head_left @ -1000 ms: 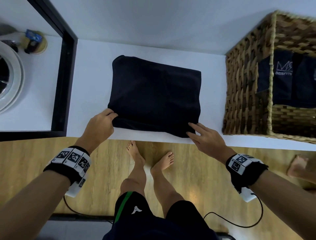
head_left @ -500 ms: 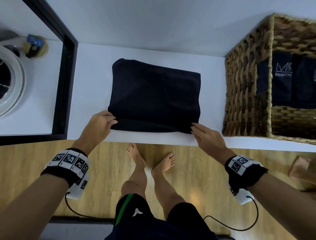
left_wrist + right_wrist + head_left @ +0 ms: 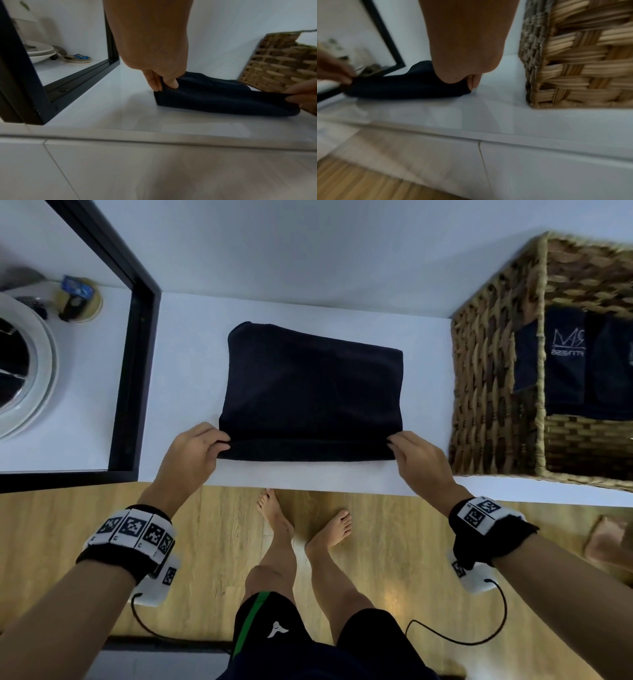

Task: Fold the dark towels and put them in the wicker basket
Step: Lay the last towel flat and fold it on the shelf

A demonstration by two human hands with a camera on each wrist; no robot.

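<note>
A dark navy towel (image 3: 311, 388) lies folded on the white counter (image 3: 191, 337), its near edge lifted a little. My left hand (image 3: 219, 441) pinches the near left corner of the dark towel (image 3: 214, 100) between thumb and fingers (image 3: 169, 82). My right hand (image 3: 394, 441) pinches the near right corner, where the dark towel (image 3: 406, 88) meets my fingers (image 3: 473, 82). The wicker basket (image 3: 486, 392) stands at the right on the counter, with folded dark towels (image 3: 565, 361) inside it. The basket's woven wall (image 3: 576, 67) is close beside my right hand.
A black frame (image 3: 137, 364) bounds the counter on the left; behind it sit a white round basin (image 3: 37, 371) and a small coaster with a blue item (image 3: 80, 299). The counter's front edge (image 3: 342, 489) runs just below my hands, over wooden floor (image 3: 219, 542) and my bare feet.
Both hands went from resting on the towel's near corners to pinching them. The right hand slid right to the corner, and the near edge now stands lifted into a fold.
</note>
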